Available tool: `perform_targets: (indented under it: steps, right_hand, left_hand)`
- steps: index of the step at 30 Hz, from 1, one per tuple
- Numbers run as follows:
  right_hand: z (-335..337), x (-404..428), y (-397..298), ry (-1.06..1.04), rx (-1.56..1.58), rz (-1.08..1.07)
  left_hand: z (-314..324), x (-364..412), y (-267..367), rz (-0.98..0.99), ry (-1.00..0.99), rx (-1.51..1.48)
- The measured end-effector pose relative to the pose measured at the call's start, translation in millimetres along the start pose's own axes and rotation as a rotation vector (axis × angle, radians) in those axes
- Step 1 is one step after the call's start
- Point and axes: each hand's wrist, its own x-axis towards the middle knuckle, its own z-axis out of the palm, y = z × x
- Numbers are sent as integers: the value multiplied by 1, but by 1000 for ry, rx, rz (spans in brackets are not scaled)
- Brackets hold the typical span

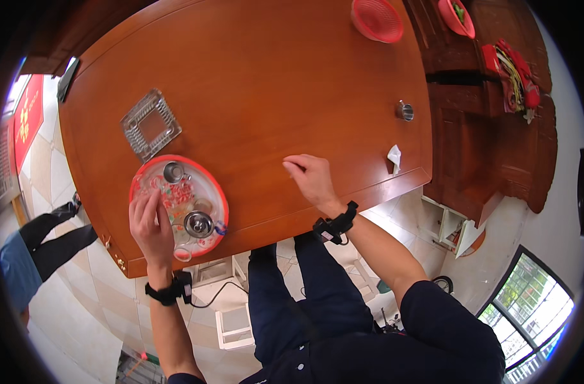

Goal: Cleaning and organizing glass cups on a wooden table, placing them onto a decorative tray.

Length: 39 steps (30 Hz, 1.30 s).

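Note:
My left hand is over the left part of a round tray with a red rim, its fingers bent; whether it holds anything is hidden. On the tray are a small metal cup, a lidded glass teapot with a metal lid, and a clear glass cup at the near rim. My right hand hovers above the wooden table, right of the tray, with thumb and fingers curled close together. No object shows between them. A square glass ashtray lies beyond the tray.
At the far right of the table is a red plastic basket. A metal cup and a crumpled white tissue are near the right edge. A wooden bench adjoins that side. White stools stand below. Another person is at left.

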Motion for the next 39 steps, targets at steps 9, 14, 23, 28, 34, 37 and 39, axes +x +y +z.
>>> perform_targets:
  steps: [9, 14, 23, 28, 34, 37, 39]
  right_hand:
    - [-271, 70, 156, 646, -768, 13]
    - [-291, 109, 192, 468, -747, -8]
    - [-210, 64, 112, 173, -461, -166]
    - [-117, -15, -13, -449, -472, -504]
    - [-39, -25, -79, -775, -444, -730]
    - [-4, -15, -94, -889, -444, -792]
    - [19, -9, -101, -890, -390, -808]
  left_hand:
    - [55, -22, 155, 37, -236, -241]
    - [95, -30, 191, -12, -323, -318]
    - [127, -48, 215, -209, -371, -462]
    - [115, -66, 208, -541, -334, -741]
    - [88, -103, 165, -540, -281, -674]
    - [82, -120, 147, -705, -192, -849]
    - [90, -127, 141, -771, -90, -979]
